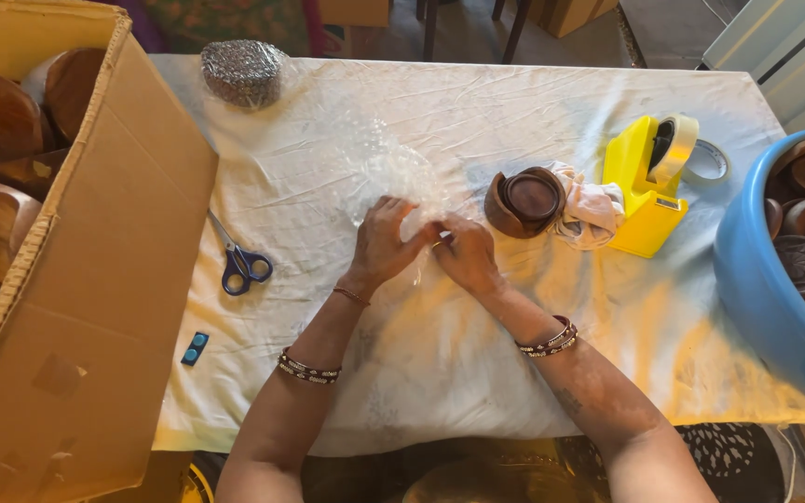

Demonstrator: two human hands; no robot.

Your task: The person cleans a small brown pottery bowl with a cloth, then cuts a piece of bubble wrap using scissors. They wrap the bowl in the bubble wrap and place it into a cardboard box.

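My left hand [386, 240] and my right hand [465, 253] meet at the middle of the table, both pressed on a clear sheet of bubble wrap [393, 172] folded around something small I cannot make out. The fingers of both hands pinch the wrap where they touch. Just right of my right hand stands a small stack of round brown wooden dishes [525, 199], with a crumpled pale cloth [591, 210] beside it.
A yellow tape dispenser [647, 182] stands right of the cloth. Blue-handled scissors [240, 262] lie at the left, near a large cardboard box [95, 279] of wooden pieces. A blue tub [762, 289] of carved dishes sits at the right edge. The white tablecloth [477, 373] covers the table.
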